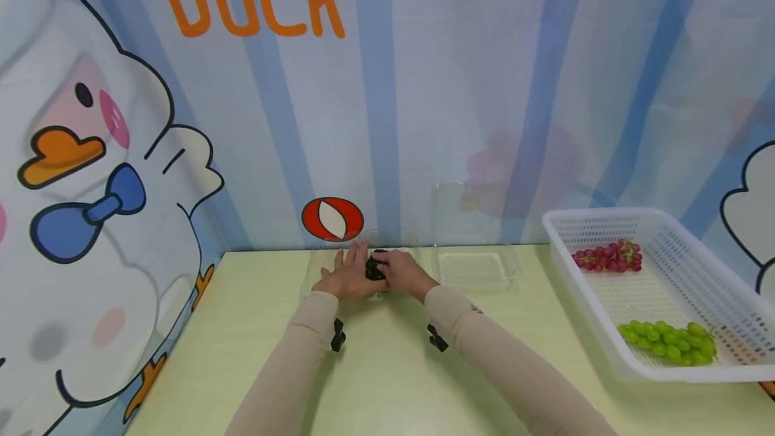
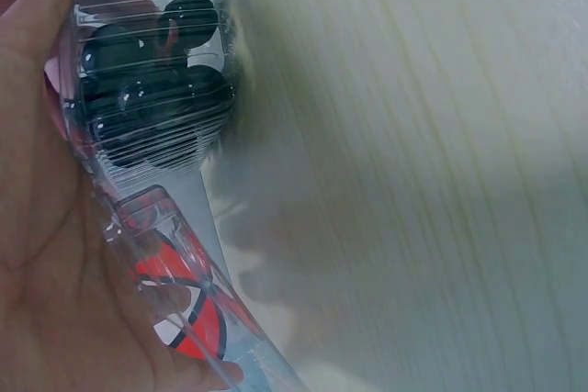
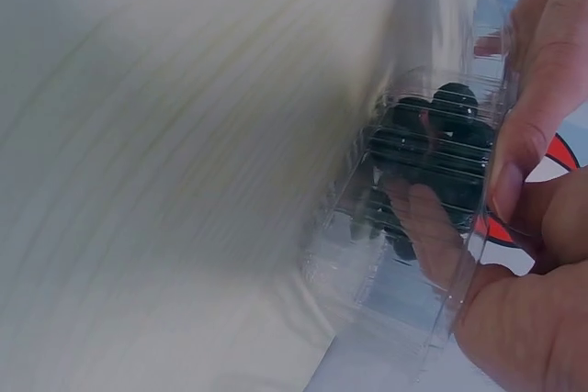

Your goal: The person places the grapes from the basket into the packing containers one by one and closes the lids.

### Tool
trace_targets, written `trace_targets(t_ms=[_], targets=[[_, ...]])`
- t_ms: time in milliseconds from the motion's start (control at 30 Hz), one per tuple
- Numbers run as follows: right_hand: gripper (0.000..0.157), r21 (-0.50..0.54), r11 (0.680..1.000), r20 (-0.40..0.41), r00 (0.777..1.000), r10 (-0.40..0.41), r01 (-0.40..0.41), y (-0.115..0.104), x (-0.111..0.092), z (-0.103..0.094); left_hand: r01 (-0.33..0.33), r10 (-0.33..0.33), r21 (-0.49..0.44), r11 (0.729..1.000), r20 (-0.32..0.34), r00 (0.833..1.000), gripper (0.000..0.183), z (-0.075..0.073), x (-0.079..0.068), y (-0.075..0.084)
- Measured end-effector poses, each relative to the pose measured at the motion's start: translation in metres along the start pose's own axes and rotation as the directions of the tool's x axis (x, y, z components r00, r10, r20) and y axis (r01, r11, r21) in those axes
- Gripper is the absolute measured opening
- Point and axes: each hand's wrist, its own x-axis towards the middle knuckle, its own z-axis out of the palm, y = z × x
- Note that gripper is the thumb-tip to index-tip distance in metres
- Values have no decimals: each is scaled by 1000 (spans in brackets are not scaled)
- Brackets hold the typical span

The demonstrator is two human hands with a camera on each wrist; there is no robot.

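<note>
A clear plastic clamshell box [image 3: 367,273] stands on the table near the back edge, with a bunch of dark grapes [image 1: 375,266] in it. My left hand [image 1: 348,279] lies at the box's left side, fingers straight and spread, its thumb along the rim towards the grapes. From the right, my right hand [image 1: 407,273] reaches in over the rim, its fingers curled at the bunch. Through the ribbed wall in the right wrist view, one fingertip [image 3: 424,213] shows against the dark grapes. The left wrist view shows the left palm [image 2: 46,254] beside the box.
To the right stands another clear clamshell box [image 1: 475,271], its lid raised against the backdrop. A white plastic basket [image 1: 581,328] on the right holds red grapes [image 1: 608,258] and green grapes [image 1: 669,342]. A duck-printed backdrop [image 1: 448,86] hangs behind the table.
</note>
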Motion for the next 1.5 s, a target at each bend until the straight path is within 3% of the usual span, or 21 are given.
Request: trace_targets(t_ms=[300, 467, 667, 767, 1033, 1367, 1500], targets=[[39, -54, 999, -15, 1000, 7, -8, 2, 5, 1, -2, 2, 8, 1000, -9, 1000, 113, 2, 2, 1], [39, 9, 1000, 0, 1000, 24, -24, 2, 6, 2, -1, 1, 6, 1000, -7, 1000, 113, 3, 3, -1], [39, 5, 1000, -2, 1000, 4, -4, 2, 6, 3, -5, 5, 2, 1000, -12, 1000, 114, 3, 1, -3], [39, -15, 1000, -1, 1000, -2, 2, 1, 5, 3, -6, 6, 1, 1000, -11, 1000, 114, 3, 1, -2], [36, -187, 980, -71, 995, -76, 61, -1, 4, 4, -5, 5, 7, 1000, -4, 1000, 114, 2, 0, 0], [37, -146, 988, -26, 998, -61, 57, 0, 5, 1, 0, 0, -6, 1000, 1, 1000, 115, 2, 1, -1], [37, -168, 982, -25, 995, -91, 86, 3, 6, 1, -2, 2, -18, 1000, 3, 1000, 115, 1, 1, -1]])
